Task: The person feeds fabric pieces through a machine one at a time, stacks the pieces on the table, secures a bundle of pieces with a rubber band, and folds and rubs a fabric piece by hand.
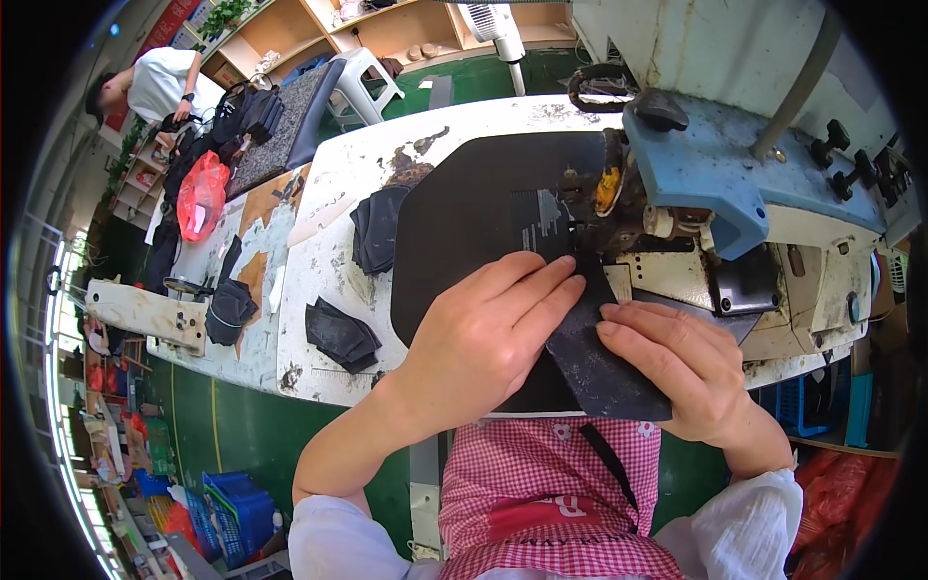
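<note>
A dark flat piece of leather-like material (609,367) with pale dusty marks lies under both hands, its upper end at the working head of a blue and white machine (696,155). My left hand (493,329) is closed at the piece's left edge, fingers together and fingertips close to the machine head; its thumb is hidden. My right hand (686,362) grips the right side, with fingers on top and the thumb out of sight. Beneath the hands a black board (464,213) covers part of the white worktable (319,232).
Two stacks of cut black pieces, an upper stack (377,229) and a lower stack (341,335), lie left of the board. Further left are a side table with a red plastic bag (202,196) and another person (164,87). A white stool (362,85) and fan (493,29) stand behind.
</note>
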Available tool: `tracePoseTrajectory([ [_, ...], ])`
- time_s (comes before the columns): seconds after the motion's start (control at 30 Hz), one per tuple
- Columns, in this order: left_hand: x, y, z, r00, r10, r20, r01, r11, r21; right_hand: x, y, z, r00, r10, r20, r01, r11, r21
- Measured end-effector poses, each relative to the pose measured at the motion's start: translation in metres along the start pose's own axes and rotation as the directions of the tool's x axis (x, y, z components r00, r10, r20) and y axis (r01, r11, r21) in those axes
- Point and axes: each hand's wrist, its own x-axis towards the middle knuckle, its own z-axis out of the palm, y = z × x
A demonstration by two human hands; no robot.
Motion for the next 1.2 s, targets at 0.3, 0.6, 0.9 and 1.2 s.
tracePoseTrajectory([
  [0.3,0.0006,0.0024,-0.0004,0.999,-0.026,0.035,0.024,0.996,0.081,0.0019,-0.0035,-0.0026,0.995,0.063,0.08,-0.063,0.998,-0.007],
  [0.6,0.0021,-0.004,-0.0039,0.997,0.0,0.081,-0.005,0.998,0.058,-0.0008,-0.0021,0.0015,0.999,0.031,0.039,-0.03,0.999,-0.033],
  [0.9,0.0043,-0.0014,-0.0016,0.996,-0.015,0.082,0.009,0.997,0.072,0.0019,-0.003,-0.0019,0.996,0.064,0.06,-0.062,0.998,-0.026],
  [1.2,0.0093,-0.0025,-0.0065,0.99,-0.04,0.136,0.032,0.998,0.057,0.0011,-0.0022,-0.0012,0.993,0.086,0.08,-0.084,0.996,-0.026],
])
